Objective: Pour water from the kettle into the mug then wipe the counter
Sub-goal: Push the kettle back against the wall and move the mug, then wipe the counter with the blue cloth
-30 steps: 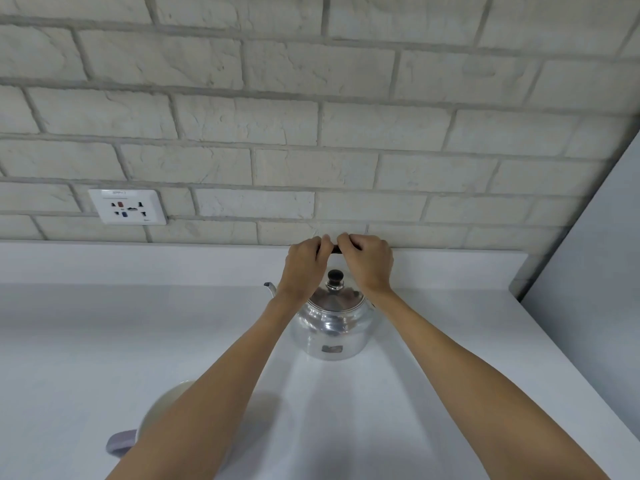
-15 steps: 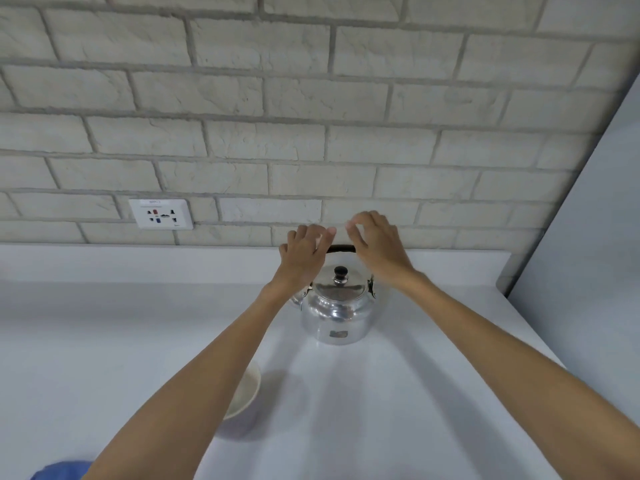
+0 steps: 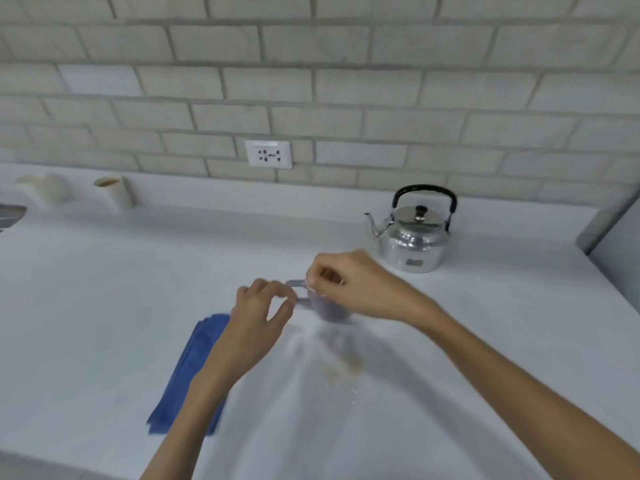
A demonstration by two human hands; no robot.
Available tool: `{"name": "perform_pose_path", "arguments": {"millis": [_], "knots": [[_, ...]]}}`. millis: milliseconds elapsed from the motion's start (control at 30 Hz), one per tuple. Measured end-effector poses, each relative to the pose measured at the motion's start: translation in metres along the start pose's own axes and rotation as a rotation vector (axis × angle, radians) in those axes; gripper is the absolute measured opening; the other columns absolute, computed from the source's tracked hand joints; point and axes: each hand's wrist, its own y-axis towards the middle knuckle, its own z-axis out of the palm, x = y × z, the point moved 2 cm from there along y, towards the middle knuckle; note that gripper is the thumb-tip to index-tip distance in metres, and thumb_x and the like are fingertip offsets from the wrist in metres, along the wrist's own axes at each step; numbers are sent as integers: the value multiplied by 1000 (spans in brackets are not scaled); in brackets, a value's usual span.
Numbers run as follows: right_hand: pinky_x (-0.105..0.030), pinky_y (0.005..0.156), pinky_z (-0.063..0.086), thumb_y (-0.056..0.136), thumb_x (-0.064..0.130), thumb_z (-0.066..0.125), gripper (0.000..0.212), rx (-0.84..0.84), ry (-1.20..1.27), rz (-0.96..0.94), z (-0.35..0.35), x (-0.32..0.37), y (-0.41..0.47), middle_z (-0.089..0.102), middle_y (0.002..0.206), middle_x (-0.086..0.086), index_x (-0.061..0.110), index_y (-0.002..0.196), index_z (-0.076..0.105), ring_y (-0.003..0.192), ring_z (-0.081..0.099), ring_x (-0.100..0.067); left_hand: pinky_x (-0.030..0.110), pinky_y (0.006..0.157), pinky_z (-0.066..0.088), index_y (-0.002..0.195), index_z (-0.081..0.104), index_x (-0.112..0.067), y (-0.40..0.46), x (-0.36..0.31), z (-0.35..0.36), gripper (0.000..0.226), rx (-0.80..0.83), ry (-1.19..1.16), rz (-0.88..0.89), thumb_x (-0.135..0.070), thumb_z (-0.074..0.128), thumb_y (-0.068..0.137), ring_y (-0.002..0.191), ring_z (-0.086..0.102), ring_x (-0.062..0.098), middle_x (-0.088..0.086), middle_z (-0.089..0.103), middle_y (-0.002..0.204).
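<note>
A shiny metal kettle (image 3: 412, 237) with a black handle stands alone at the back right of the white counter (image 3: 104, 306), spout pointing left. A lavender-grey mug (image 3: 329, 313) sits mid-counter. My right hand (image 3: 349, 285) curls over its rim and hides the opening. My left hand (image 3: 259, 313) is at the mug's handle with fingers bent around it; blur hides whether it grips. A folded blue cloth (image 3: 194, 368) lies to the left, partly under my left forearm. A brownish wet patch (image 3: 343, 368) marks the counter just in front of the mug.
Two pale cups (image 3: 116, 192) (image 3: 45, 188) stand against the back ledge at far left, beside a metal edge (image 3: 10, 213). A wall socket (image 3: 268, 154) sits in the brick wall. A grey panel (image 3: 620, 237) bounds the counter on the right.
Both hands let go of the kettle's handle and dropped down and left to the mug. My view swung left and back, bringing the cloth and cups into sight.
</note>
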Motion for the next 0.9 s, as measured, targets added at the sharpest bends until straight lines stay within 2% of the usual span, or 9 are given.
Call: {"name": "perform_pose_path", "arguments": {"millis": [67,200,333,400,500,533,600,767,900], "knots": [[-38,76,56,89,17,53,11,116,47,47,50,3,6,68,79,-1,16,83,63,77,66,-18,33,86,39,103,62,-23,-28,35,-4,15,-26,57,-111,-20,54,92,103,46,25,-1,57,109],[-40,80,53,93,19,48,15,207,77,182,130,-4,30,66,100,-8,8,97,58,91,64,-26,45,88,44,110,59,-14,-69,88,-10,19,-41,214,-335,-18,53,92,106,44,31,9,54,120],[-35,71,42,96,20,44,21,182,19,336,179,-13,63,55,119,-19,1,104,48,96,56,-30,38,73,47,89,54,-8,-95,105,-7,21,-48,190,-376,-27,63,86,90,48,25,8,54,96],[-32,72,36,97,21,44,24,139,9,392,194,-14,76,46,126,-21,0,111,45,102,51,-31,33,69,45,88,48,-11,-101,108,-3,27,-17,215,-385,-32,65,84,87,45,21,4,51,94],[-37,82,42,98,15,44,22,76,-29,436,205,-10,88,39,124,-19,-2,112,43,107,50,-33,26,59,36,84,43,-11,-100,108,1,22,5,277,-368,-25,60,86,77,43,18,3,49,86],[-37,83,44,98,10,42,10,65,-42,436,207,-9,89,38,117,-17,2,102,45,100,50,-30,25,56,33,82,41,-10,-97,107,1,17,12,294,-365,-18,55,87,69,41,16,3,47,80],[-36,78,44,96,1,40,14,30,-82,422,206,-6,86,35,106,-12,8,84,40,88,44,-23,26,53,29,76,36,-10,-93,103,3,15,52,333,-364,-6,46,87,55,28,12,3,40,71],[-29,68,36,94,-4,44,14,-54,-258,374,188,-15,49,45,116,-17,4,104,49,95,52,-27,26,55,25,60,19,-16,-94,83,16,39,190,311,-316,-2,44,85,53,22,13,-1,30,61],[-28,66,34,93,-5,44,17,-118,-334,413,165,-35,7,47,118,-17,8,102,49,97,54,-26,27,58,27,59,16,-19,-99,58,39,41,314,288,-237,-4,42,87,53,28,14,-3,30,60]]}}
